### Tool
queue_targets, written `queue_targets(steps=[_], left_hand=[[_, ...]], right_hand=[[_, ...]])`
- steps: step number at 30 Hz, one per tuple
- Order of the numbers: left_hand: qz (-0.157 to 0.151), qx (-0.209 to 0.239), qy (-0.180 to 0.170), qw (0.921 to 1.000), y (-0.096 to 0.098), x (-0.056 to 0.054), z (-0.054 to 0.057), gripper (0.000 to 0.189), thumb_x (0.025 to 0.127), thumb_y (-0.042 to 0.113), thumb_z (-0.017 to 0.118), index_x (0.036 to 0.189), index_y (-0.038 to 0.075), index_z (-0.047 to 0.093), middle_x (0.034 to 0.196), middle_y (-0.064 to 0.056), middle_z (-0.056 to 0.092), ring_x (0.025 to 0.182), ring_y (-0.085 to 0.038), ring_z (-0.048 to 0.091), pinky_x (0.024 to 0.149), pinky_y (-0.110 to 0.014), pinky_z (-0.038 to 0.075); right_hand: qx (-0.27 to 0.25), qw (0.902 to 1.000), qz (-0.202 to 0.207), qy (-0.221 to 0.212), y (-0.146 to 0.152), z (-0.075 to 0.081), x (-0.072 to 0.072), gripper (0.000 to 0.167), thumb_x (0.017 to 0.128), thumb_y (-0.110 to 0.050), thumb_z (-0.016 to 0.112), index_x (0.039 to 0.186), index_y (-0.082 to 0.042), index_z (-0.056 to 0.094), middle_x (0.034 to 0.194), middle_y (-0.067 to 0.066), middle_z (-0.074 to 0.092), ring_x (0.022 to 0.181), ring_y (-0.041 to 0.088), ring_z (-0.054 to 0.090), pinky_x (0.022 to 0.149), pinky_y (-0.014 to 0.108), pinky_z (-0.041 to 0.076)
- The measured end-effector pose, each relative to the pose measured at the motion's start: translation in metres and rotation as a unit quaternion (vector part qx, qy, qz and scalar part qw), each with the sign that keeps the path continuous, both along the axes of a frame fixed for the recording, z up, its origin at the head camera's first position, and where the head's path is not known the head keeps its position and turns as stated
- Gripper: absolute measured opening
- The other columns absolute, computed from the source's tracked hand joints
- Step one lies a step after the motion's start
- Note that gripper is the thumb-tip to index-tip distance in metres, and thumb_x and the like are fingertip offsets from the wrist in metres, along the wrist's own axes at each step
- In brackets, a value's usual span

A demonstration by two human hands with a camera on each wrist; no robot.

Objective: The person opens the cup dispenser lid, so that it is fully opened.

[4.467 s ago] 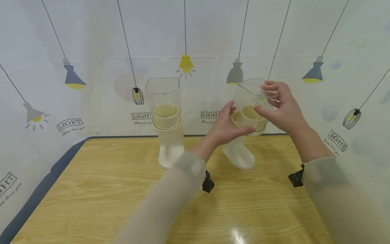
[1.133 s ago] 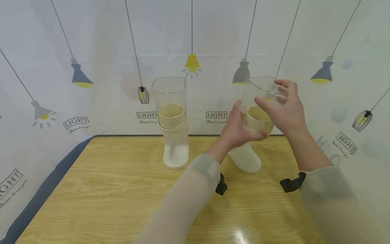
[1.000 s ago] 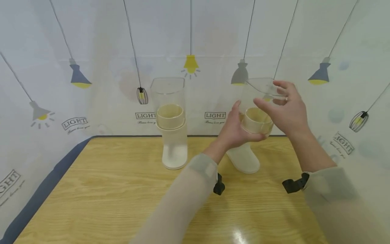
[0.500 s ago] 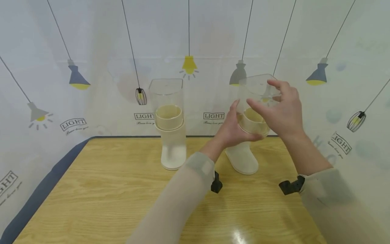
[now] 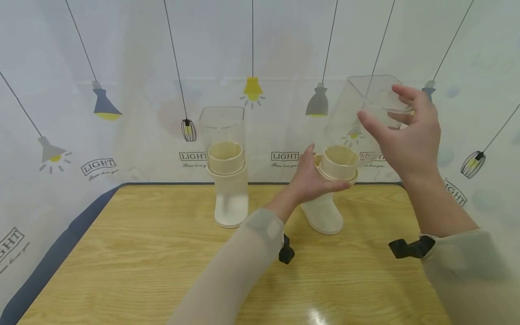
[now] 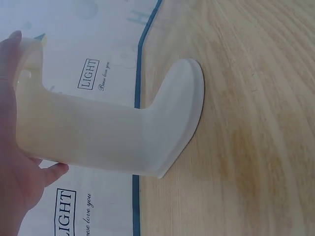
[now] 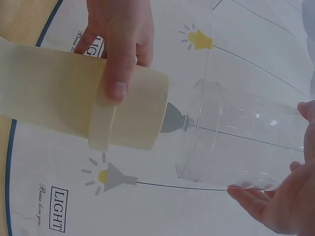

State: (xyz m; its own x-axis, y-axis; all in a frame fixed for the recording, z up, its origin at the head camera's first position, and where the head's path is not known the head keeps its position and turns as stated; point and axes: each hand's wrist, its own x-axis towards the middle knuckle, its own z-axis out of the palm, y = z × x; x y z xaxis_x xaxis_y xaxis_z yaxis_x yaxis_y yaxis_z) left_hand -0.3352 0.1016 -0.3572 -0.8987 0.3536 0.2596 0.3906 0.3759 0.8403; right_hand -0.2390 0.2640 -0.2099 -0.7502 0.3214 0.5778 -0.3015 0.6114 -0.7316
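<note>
My left hand (image 5: 306, 178) grips the collar of the right-hand cream dispenser stand (image 5: 324, 211), which stands on the table. In the right wrist view its thumb lies along the stand's collar (image 7: 102, 123). My right hand (image 5: 416, 140) holds a clear plastic container (image 5: 352, 106) up and to the right of this stand. A gap shows between the container's lower rim (image 7: 187, 162) and the stand's round top ring (image 7: 147, 108). The left wrist view shows the stand's body (image 6: 93, 130) and its foot flat on the wood.
A matching stand (image 5: 230, 198) is at the left, with a clear container (image 5: 222, 128) seated on it. Both are near the back edge of the wooden table (image 5: 142, 253). Behind them hangs a white cloth (image 5: 138, 99) printed with lamps.
The clear container was around the right stand's ring; my right hand has lifted it off, up and to the right. My left hand stays at the stand's collar.
</note>
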Motion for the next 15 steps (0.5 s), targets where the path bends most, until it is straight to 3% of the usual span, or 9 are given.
queue_targets(steps=[5,15], left_hand=[[0.019,-0.004,0.001,0.9998,0.003,0.006,-0.005,0.138,0.076,0.054,0.099,0.176,0.017,0.011,0.172,-0.011,0.032,0.145,-0.022,0.046,0.125,-0.045,0.046],[0.102,0.000,-0.020,0.9946,0.019,0.022,-0.011,0.143,0.070,0.074,0.094,0.175,0.024,0.010,0.169,-0.006,0.032,0.130,-0.021,0.054,0.112,-0.045,0.055]], right_hand=[[-0.018,0.9997,-0.002,-0.015,0.008,0.005,0.007,0.073,0.093,-0.046,0.086,0.157,-0.037,0.053,0.166,-0.009,0.047,0.133,0.015,0.066,0.084,0.011,0.054],[-0.046,0.9987,-0.013,-0.018,0.027,0.005,0.018,0.071,0.093,-0.038,0.086,0.157,-0.036,0.054,0.167,-0.013,0.046,0.124,0.004,0.065,0.077,0.006,0.050]])
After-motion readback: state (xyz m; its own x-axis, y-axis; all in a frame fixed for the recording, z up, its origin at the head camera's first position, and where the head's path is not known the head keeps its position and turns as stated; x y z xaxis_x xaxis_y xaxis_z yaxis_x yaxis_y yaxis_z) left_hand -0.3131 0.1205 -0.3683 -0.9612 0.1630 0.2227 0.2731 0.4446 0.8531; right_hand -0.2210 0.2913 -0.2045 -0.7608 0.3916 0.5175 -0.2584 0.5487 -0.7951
